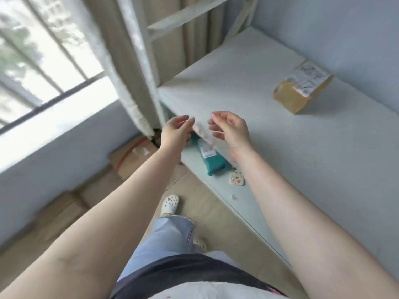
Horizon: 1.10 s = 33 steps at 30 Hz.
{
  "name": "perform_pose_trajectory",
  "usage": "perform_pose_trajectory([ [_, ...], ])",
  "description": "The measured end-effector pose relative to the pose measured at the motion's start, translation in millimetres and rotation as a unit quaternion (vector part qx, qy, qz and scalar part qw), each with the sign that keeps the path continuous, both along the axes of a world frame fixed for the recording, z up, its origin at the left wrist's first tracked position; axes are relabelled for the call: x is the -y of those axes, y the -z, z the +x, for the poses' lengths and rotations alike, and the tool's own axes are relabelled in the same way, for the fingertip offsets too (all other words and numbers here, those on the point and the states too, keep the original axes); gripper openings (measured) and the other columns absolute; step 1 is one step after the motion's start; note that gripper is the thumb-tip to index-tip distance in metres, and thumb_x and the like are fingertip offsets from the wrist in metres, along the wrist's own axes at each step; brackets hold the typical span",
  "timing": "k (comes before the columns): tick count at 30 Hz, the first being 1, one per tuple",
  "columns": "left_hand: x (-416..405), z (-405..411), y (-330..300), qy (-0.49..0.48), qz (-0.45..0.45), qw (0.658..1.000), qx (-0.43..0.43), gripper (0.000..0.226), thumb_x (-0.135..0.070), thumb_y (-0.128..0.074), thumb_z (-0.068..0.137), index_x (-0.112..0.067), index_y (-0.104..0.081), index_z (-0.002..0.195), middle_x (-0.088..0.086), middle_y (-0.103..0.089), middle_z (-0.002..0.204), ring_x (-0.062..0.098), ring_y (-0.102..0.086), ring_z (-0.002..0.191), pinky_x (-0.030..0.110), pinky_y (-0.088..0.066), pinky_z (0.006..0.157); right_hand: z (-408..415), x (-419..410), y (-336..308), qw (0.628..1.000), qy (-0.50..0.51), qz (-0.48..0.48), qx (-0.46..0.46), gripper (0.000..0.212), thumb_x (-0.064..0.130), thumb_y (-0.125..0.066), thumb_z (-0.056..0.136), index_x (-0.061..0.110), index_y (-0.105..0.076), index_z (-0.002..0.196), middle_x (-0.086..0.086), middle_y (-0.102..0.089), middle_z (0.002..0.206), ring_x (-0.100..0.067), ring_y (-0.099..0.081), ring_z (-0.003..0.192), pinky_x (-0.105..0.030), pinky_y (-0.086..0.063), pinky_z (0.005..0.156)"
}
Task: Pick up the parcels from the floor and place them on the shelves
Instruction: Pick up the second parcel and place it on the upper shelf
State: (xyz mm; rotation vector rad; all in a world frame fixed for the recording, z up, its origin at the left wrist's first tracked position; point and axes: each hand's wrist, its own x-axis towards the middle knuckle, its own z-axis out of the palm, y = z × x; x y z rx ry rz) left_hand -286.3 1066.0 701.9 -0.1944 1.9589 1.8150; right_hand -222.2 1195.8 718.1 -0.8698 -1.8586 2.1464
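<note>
- Fingers of both the left hand [176, 131] and the right hand [230, 128] are spread open, holding nothing.
- Just below them, a teal parcel [212, 159] lies at the lower shelf's [244, 203] front edge.
- It looks soft and light; grab its middle.
- One brown parcel [302, 88] sits by the upper shelf's [237, 83] back edge.

Shelf board [248, 87]: smooth, matt white. Brown parcel [300, 89]: kraft paper, matt, with a white paper label. Teal parcel [212, 157]: smooth plastic film. Floor boxes [131, 157]: brown cardboard. Curtain [129, 67]: pale woven cloth.
</note>
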Motion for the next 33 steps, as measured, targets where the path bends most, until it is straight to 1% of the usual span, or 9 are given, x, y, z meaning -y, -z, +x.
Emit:
perform_pose_trajectory([
  [2, 52, 13, 3, -0.056, 0.002, 0.998, 0.019, 0.031, -0.021, -0.065, 0.095, -0.006, -0.064, 0.122, 0.006, -0.068, 0.102, 0.011, -0.065, 0.085, 0.016, -0.057, 0.075, -6, 39, 2, 0.996, -0.084, -0.02, 0.016, 0.001, 0.018, -0.064, 0.091, 0.017, -0.065, 0.09, -0.002, -0.069, 0.081, -0.009, -0.063, 0.069, -0.017, -0.051, 0.062],
  [4, 102, 29, 9, -0.11, 0.023, 0.993, 0.044, 0.025, -0.021, -0.064, 0.096, -0.009, -0.064, 0.118, 0.008, -0.068, 0.105, 0.015, -0.064, 0.091, 0.024, -0.056, 0.082, -10, 80, 10, 0.987, -0.157, -0.026, 0.036, 0.005, 0.018, -0.064, 0.091, 0.018, -0.064, 0.086, 0.0, -0.069, 0.078, -0.008, -0.062, 0.068, -0.015, -0.049, 0.059],
  [7, 176, 60, 17, -0.193, 0.039, 0.978, 0.076, 0.017, -0.025, -0.062, 0.097, -0.016, -0.064, 0.112, 0.003, -0.07, 0.103, 0.015, -0.065, 0.096, 0.024, -0.053, 0.084, -8, 145, 23, 0.964, -0.257, -0.012, 0.071, 0.009, 0.017, -0.063, 0.092, 0.018, -0.064, 0.083, -0.001, -0.068, 0.078, -0.006, -0.062, 0.066, -0.012, -0.048, 0.056],
  [13, 303, 155, 33, -0.363, 0.078, 0.921, 0.118, 0.012, -0.024, -0.062, 0.098, -0.017, -0.064, 0.107, -0.001, -0.069, 0.099, 0.01, -0.066, 0.091, 0.021, -0.053, 0.084, 28, 278, 52, 0.893, -0.436, 0.001, 0.113, 0.005, 0.017, -0.066, 0.089, 0.017, -0.064, 0.085, -0.001, -0.069, 0.08, -0.007, -0.062, 0.067, -0.019, -0.048, 0.064],
  [16, 361, 212, 41, -0.431, 0.08, 0.891, 0.117, 0.017, -0.023, -0.061, 0.098, -0.015, -0.062, 0.114, -0.003, -0.068, 0.096, 0.009, -0.065, 0.09, 0.02, -0.052, 0.08, 64, 346, 59, 0.852, -0.508, 0.021, 0.123, 0.004, 0.018, -0.067, 0.089, 0.017, -0.064, 0.086, -0.001, -0.068, 0.08, -0.008, -0.061, 0.067, -0.019, -0.047, 0.062],
  [20, 431, 291, 52, -0.504, 0.083, 0.851, 0.122, 0.017, -0.021, -0.059, 0.099, -0.013, -0.061, 0.114, -0.001, -0.068, 0.098, 0.008, -0.065, 0.089, 0.019, -0.051, 0.077, 122, 426, 67, 0.808, -0.572, 0.025, 0.14, 0.006, 0.016, -0.067, 0.089, 0.018, -0.063, 0.084, -0.003, -0.067, 0.079, -0.009, -0.059, 0.066, -0.017, -0.046, 0.06],
  [25, 513, 394, 64, -0.566, 0.095, 0.807, 0.135, 0.014, -0.021, -0.06, 0.098, -0.014, -0.06, 0.111, -0.003, -0.066, 0.093, 0.007, -0.064, 0.085, 0.017, -0.05, 0.074, 202, 517, 77, 0.779, -0.602, 0.044, 0.168, 0.007, 0.016, -0.067, 0.089, 0.018, -0.063, 0.084, -0.003, -0.064, 0.082, -0.01, -0.057, 0.066, -0.021, -0.047, 0.063],
  [29, 571, 463, 72, -0.594, 0.093, 0.784, 0.153, 0.005, -0.023, -0.064, 0.096, -0.019, -0.062, 0.098, -0.004, -0.066, 0.092, 0.007, -0.063, 0.084, 0.019, -0.05, 0.075, 258, 584, 84, 0.751, -0.627, 0.07, 0.194, 0.014, 0.02, -0.07, 0.087, 0.012, -0.064, 0.097, -0.005, -0.062, 0.089, -0.012, -0.057, 0.071, -0.025, -0.05, 0.068],
  [33, 617, 508, 79, -0.63, 0.09, 0.754, 0.164, 0.005, -0.021, -0.063, 0.097, -0.017, -0.062, 0.099, -0.003, -0.066, 0.091, 0.006, -0.061, 0.082, 0.019, -0.049, 0.076, 297, 643, 88, 0.719, -0.66, 0.084, 0.201, 0.008, 0.02, -0.071, 0.086, 0.016, -0.064, 0.088, -0.007, -0.062, 0.093, -0.013, -0.058, 0.072, -0.027, -0.053, 0.073],
])
